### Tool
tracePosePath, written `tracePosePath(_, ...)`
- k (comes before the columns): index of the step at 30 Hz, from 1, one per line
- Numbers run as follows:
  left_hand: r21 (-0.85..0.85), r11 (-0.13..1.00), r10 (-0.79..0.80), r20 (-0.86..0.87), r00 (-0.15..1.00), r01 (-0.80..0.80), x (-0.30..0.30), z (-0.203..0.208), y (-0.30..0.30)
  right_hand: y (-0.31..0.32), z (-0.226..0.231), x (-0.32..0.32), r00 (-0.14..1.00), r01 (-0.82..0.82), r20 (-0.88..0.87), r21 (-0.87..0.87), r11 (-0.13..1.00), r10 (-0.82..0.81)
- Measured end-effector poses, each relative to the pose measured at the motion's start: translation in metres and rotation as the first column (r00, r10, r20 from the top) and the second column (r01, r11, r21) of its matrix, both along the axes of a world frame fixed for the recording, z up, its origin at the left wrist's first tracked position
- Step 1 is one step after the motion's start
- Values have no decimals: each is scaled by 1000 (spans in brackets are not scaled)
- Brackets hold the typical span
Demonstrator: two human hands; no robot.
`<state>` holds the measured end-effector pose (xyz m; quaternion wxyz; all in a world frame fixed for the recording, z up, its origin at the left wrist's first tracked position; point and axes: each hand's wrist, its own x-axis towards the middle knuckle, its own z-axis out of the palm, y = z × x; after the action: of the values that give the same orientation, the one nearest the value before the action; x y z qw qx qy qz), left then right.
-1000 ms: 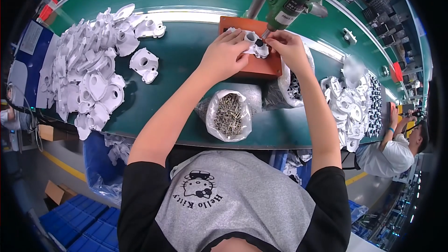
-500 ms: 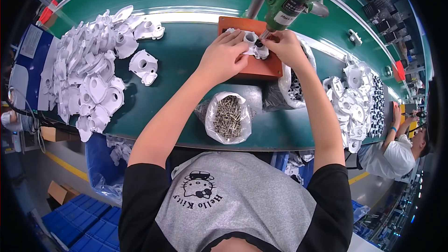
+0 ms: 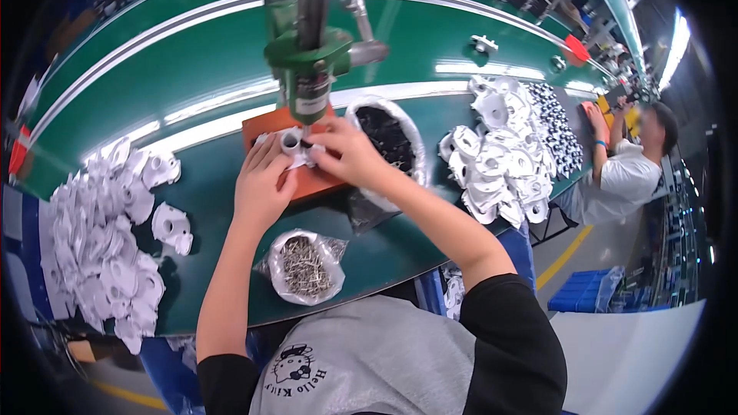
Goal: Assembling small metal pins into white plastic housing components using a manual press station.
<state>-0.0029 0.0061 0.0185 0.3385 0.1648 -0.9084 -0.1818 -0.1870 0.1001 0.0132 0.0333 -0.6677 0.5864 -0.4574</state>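
Observation:
A white plastic housing (image 3: 290,141) with a round tube sits on an orange fixture block (image 3: 319,184). My left hand (image 3: 264,183) is closed on the housing's left and near side, fingers laid over it and thumb at its near edge. At its right side my right hand (image 3: 347,152) pinches at a small black piece (image 3: 306,144), which the fingertips partly hide. Directly above stands a green tool head (image 3: 307,58), its thin tip coming down beside the right fingers. Whether the tip touches the piece I cannot tell.
An open bag of screws (image 3: 307,265) stands in front of the block. To its right is a bag of black parts (image 3: 388,142). White housings are heaped left (image 3: 100,238) and right (image 3: 503,157), beside rows of small black parts (image 3: 557,127). A co-worker (image 3: 623,177) sits far right.
The view has swung right, so the bench appears shifted left and lower. Both hands stay at the housing on the block, in nearly the same grip.

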Motion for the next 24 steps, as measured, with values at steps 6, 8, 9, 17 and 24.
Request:
tracePosePath(6,-24,1000,17,59,998,-15,2,1,-3,11,9,9,971,34,-239,41,999,-23)
tracePosePath(8,-69,997,36,75,997,-31,-1,1,-3,13,12,14,944,76,-326,83,994,-45)
tracePosePath(9,-84,995,64,94,994,-56,-2,3,-2,16,11,16,945,91,-322,104,990,-53)
tracePosePath(17,-111,991,78,-15,997,-79,-5,-5,1,-32,74,-103,564,-17,821,-87,996,81)
tracePosePath(24,-155,984,86,-15,996,-87,-7,-8,0,-141,224,-110,592,-54,799,-93,994,107)
